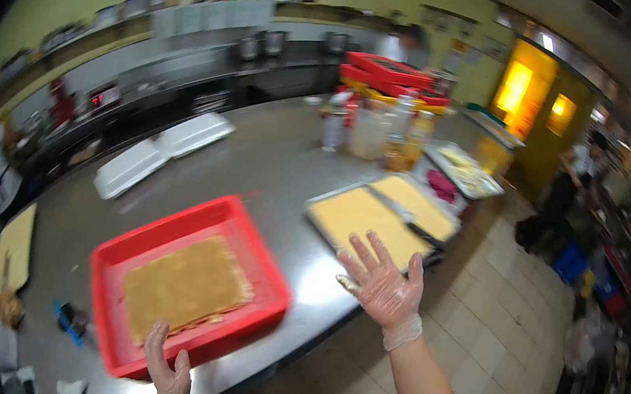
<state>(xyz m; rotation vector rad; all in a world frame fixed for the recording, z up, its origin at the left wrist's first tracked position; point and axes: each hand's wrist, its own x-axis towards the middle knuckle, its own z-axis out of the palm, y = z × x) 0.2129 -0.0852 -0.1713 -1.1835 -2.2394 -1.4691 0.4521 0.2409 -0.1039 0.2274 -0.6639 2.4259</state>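
My right hand (390,290), in a clear plastic glove, is raised with its fingers spread and holds nothing. A dark mark shows at the tip of its leftmost digit. Beyond it lies a tray of flat yellow sheet cake (361,216), with a dark-handled knife (395,207) across its top. My left hand (169,371), gloved too, is open at the near edge of a red plastic tray (271,272); whether it touches the rim I cannot tell. Inside this tray sits a flat rectangular layered cake (188,284) with a brown top.
On the steel table (271,166) are an open white foam box (167,150), bottles (419,131), stacked red trays (387,69) and a tray of pale pieces (462,170). A yellow board (15,250) lies far left. Another person (575,179) stands across the tiled floor at right.
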